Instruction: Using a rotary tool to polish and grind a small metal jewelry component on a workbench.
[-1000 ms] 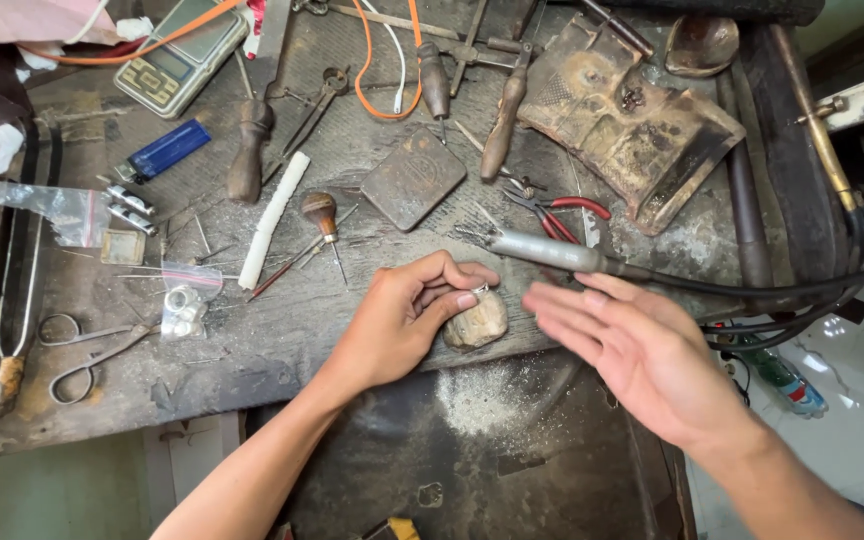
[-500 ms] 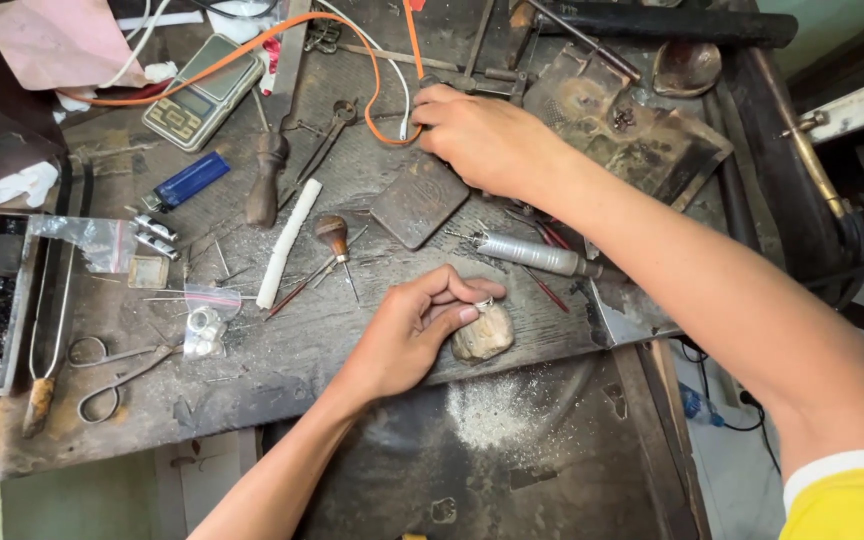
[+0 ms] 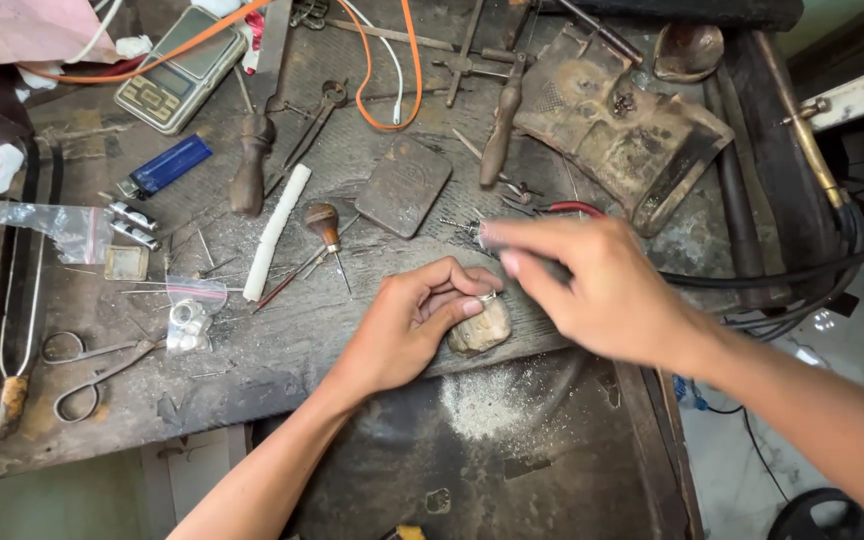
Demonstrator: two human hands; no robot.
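ring: a small ring (image 3: 487, 297) pinched at the left fingertips, on top of a pale stone block (image 3: 480, 328) at the bench's (image 3: 282, 360) front edge
left hand (image 3: 407, 325): grip pressed together on the ring, palm resting beside the block
right hand (image 3: 592, 290): blurred, just right of the ring, fingers bunched around a dark tool; grip cannot be told for sure
dust: pale filings (image 3: 487, 400) below the block
nearby: wooden-handled graver (image 3: 324, 222), white stick (image 3: 276, 230), scissors (image 3: 102, 365)
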